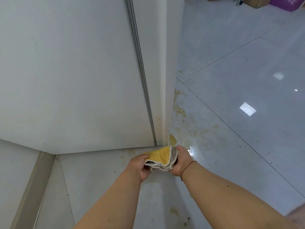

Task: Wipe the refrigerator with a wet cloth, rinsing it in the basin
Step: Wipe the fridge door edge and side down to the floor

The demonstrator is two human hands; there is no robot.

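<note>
Both hands hold the cloth (162, 158), yellow on one face and grey on the other, folded into a wad with cream edging. The left hand (140, 166) pinches its near-left corner; the right hand (179, 161) curls round its right end. The cloth's long axis runs left to right between them.

The refrigerator (74, 71) stands directly ahead and above, its lower door edge just beyond the cloth. The steel handle rail (141, 66) ends close to the cloth's far edge. Brown specks mark the door corner (158, 120) just above; the right hand is nearer to it.

Yellowish staining spreads over the floor (239, 80) beside the corner, possibly wet. No basin is in view. Nothing stands between cloth and door.
</note>
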